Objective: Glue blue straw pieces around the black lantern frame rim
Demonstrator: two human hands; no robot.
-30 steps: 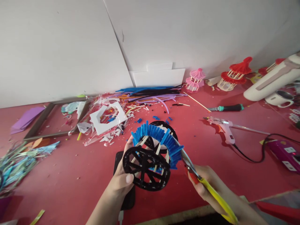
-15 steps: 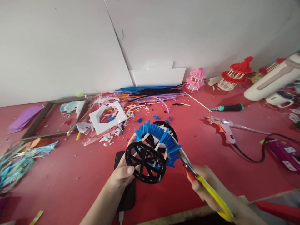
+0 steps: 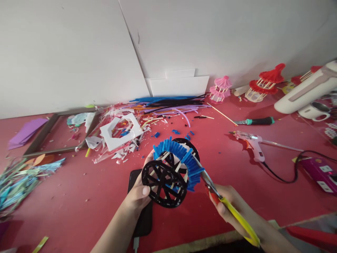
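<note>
My left hand (image 3: 138,195) grips a small craft lantern (image 3: 172,169) made of two black pipe-cleaner wheels joined by pale sticks, with a ring of blue pipe-cleaner fringe around its middle. It is held above the red table (image 3: 79,196), over a black phone (image 3: 143,218). My right hand (image 3: 231,209) is closed on yellow-and-red-handled scissors (image 3: 223,202). Their blades reach up-left into the blue fringe on the lantern's right side.
A white glue gun (image 3: 252,144) with a black cord lies at the right, near a purple power strip (image 3: 319,172). A knife (image 3: 254,121), pink (image 3: 220,89) and red (image 3: 264,82) finished lanterns, a pile of pipe cleaners (image 3: 168,105), white scraps (image 3: 118,131) and a frame (image 3: 44,135) lie further back.
The lantern has shifted slightly up and right in my left hand and turned a little. The scissors stay at the blue fringe, blades edging in.
</note>
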